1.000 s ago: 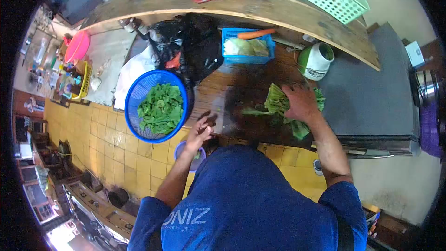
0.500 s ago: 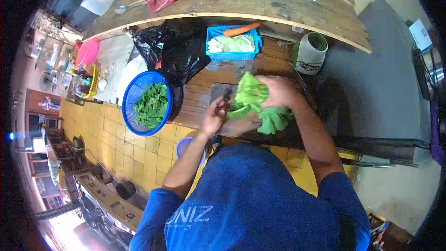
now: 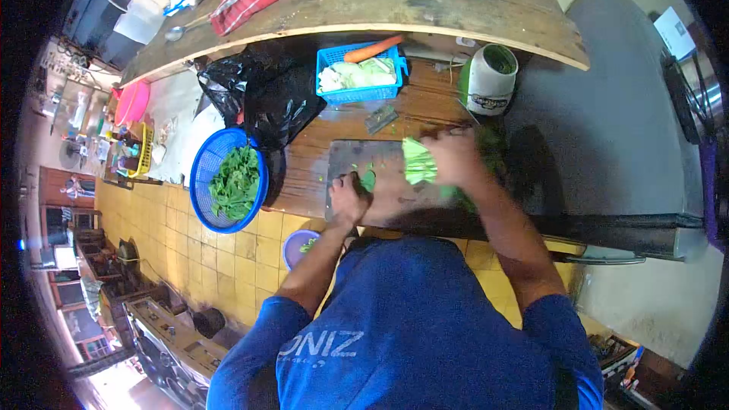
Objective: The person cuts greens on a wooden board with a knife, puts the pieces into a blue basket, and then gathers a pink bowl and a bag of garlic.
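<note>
In my right hand (image 3: 456,158) is a bunch of leafy greens (image 3: 419,161), its pale cut stems pointing left over the cutting board (image 3: 345,153). The bunch's leaves are mostly hidden under the hand and forearm. My left hand (image 3: 351,197) rests low on the board's left part, its fingers curled at a small green leaf piece (image 3: 367,180). Small green bits lie around it on the board. Behind the board, a small dark flat rectangular piece (image 3: 381,119) lies on the wooden table (image 3: 296,190).
A blue colander (image 3: 199,205) of leaves stands left, beside a black plastic bag (image 3: 285,102). The blue basket (image 3: 357,93) holds a carrot (image 3: 372,49) and pale vegetables. A jar (image 3: 490,83) stands back right under a wooden shelf (image 3: 425,11). Below the table edge sits a purple bowl (image 3: 290,250).
My right hand has swung the greens, turning the cut stems to the left and the leaves beneath the arm. My left hand has come down onto the board at the leaf piece.
</note>
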Demonstrator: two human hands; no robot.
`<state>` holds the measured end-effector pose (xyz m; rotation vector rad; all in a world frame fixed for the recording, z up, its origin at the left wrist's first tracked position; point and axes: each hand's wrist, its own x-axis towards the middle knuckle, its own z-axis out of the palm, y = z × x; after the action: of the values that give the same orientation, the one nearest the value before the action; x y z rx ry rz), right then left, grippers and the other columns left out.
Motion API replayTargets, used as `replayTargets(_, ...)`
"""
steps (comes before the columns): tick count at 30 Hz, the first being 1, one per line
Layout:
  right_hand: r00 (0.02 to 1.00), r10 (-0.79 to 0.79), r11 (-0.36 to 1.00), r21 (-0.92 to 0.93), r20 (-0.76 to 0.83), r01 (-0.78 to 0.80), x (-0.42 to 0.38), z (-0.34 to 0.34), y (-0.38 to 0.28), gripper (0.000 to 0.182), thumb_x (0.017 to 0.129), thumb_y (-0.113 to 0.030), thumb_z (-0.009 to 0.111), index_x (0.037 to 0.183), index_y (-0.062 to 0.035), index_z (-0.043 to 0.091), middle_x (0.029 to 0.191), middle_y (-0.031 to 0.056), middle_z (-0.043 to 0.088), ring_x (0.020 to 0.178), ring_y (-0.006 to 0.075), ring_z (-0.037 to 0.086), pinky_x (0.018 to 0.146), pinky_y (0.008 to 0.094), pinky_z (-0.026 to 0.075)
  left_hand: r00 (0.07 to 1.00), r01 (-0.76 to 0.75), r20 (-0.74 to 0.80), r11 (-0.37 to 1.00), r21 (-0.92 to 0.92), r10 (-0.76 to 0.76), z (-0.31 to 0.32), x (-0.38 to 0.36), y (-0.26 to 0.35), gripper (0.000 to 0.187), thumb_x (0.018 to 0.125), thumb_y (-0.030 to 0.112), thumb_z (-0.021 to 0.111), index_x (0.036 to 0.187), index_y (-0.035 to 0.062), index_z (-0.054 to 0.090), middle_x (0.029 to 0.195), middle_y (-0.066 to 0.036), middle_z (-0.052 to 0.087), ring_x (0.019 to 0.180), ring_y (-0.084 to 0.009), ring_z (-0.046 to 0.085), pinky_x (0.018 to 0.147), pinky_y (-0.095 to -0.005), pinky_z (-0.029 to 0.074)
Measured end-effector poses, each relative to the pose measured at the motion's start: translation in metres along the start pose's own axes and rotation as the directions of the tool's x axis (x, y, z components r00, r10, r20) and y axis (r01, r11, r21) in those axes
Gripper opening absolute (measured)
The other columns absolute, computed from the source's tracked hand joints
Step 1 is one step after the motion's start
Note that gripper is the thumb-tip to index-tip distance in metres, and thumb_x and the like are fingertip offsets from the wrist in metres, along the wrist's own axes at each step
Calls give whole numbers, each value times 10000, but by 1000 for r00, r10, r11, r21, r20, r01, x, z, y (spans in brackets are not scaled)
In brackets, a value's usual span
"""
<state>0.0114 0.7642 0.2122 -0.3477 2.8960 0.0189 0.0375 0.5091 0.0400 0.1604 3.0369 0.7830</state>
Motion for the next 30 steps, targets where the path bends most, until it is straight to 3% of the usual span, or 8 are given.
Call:
replayTargets(4,939,-156,986,98,305,131,58,82,-64,397,753,-197,643,1144,-133,621,1093,129,648,1063,325,577,978,601,292,976,71,213,988,-140,-40,-8,13,-25,276,712,143,669,971,72,605,929,-209,617,892,-372,607,788,-398,498)
replayTargets(9,988,-155,987,55,23,153,62,120,-93,536,762,-213,638,1275,-123,511,1198,147,578,1167,340,488,1008,591,282,914,403,135,821,-404,-382,-26,-7,-67,188,762,122,657,939,61,649,852,-124,682,779,-228,659,740,-322,517)
replayTargets(15,970,-226,971,94,90,218,61,95,-85,649,669,-244,729,1270,-139,511,1170,134,576,1136,346,505,1008,611,293,970,234,84,787,-571,-228,-36,-9,-40,216,794,176,658,997,106,681,919,-125,692,839,-217,668,754,-331,522)
replayTargets(19,987,-144,981,144,70,132,46,83,-82,645,683,-240,716,1283,-157,493,1189,120,560,1173,336,470,1042,614,244,981,64,192,946,-316,-3,-7,16,-70,167,842,133,649,956,12,646,923,-142,687,854,-197,643,765,-332,508)
replayTargets(21,978,-195,970,163,70,181,42,93,-83,648,694,-242,708,1294,-153,481,1246,123,524,1214,335,430,1060,619,206,945,183,-151,850,-493,-291,-12,34,-68,203,825,209,673,927,34,671,898,-192,674,831,-279,662,728,-360,512)
replayTargets(25,981,-191,961,194,-43,196,40,122,-94,727,651,-271,755,1302,-110,474,1314,150,470,1285,356,360,1079,625,166,951,-204,-305,854,-478,57,-54,61,-13,118,839,120,642,900,23,670,850,-158,667,798,-242,657,694,-349,509)
replayTargets(28,926,-252,912,250,-282,325,21,110,-75,457,704,-317,723,1082,-84,616,1266,162,493,1273,346,373,1071,615,180,889,-453,-100,829,-328,447,-52,72,46,141,835,112,601,948,51,657,883,-170,646,778,-336,620,707,-389,497)
replayTargets(30,881,-143,847,404,-451,344,8,110,-46,308,736,-301,684,932,-66,654,1157,178,552,1140,353,484,1019,578,279,856,-332,327,911,-246,400,-31,77,58,235,839,218,591,970,34,655,935,-188,642,885,-365,609,781,-419,492)
